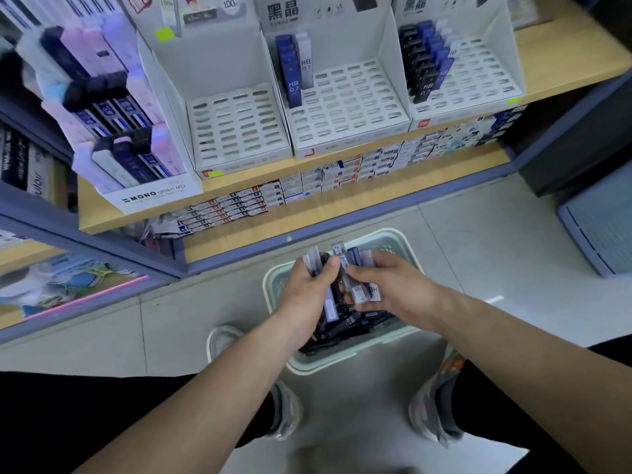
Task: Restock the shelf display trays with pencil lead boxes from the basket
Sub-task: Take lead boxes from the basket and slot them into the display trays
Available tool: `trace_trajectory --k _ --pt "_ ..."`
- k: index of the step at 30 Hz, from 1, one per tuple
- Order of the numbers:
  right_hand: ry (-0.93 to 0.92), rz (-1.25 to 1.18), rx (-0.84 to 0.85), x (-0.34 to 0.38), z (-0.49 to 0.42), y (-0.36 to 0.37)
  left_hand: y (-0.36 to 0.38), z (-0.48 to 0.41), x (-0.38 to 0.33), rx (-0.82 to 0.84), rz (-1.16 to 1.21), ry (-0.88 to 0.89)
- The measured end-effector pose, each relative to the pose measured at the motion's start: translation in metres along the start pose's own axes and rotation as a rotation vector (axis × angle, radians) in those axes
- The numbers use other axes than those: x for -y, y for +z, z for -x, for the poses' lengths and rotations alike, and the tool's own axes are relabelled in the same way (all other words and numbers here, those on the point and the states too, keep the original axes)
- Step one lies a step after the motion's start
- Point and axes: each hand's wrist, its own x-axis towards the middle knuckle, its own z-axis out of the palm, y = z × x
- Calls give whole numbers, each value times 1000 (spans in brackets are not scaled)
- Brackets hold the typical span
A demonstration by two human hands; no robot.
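my left hand [309, 289] sits over the left edge of the basket [342, 362], fingers curled round an upright bundle of pencil lead boxes [316, 260], with the thumb clamping it from the right. the loose boxes [342, 331] lie piled in the basket toward its near edge. my right hand [386, 285], over the basket's middle, pinches a few more boxes between thumb and fingers, close against the left hand's bundle.

handling, as i judge it: each box is a light, stiff, slim case with smooth faces, so a bundle can fan out or slip.
- bundle: grip across the long flat faces at mid-length, square the ends, and keep the count small.
- single box: pinch the narrow edges near the top, leaving the bottom end free to enter a slot.

on the shelf [564, 53], the left tray [236, 128] shows only bare slots. the middle tray [349, 104] holds a short column along its left edge. the right tray [478, 70] is filled along its left edge only.
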Motion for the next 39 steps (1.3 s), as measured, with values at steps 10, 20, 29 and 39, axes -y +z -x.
trace_trajectory --k 10,20,29,39 --pt "-60 97 -119 -8 -10 3 1 -5 -6 94 98 -96" --pt "-30 50 -36 -9 -8 5 -7 -5 -9 44 130 -132" --pt "-84 69 -76 -8 -7 6 -9 -6 -7 44 106 -93" --pt "-42 49 -61 -10 -6 7 -10 -7 -8 -8 60 -91"
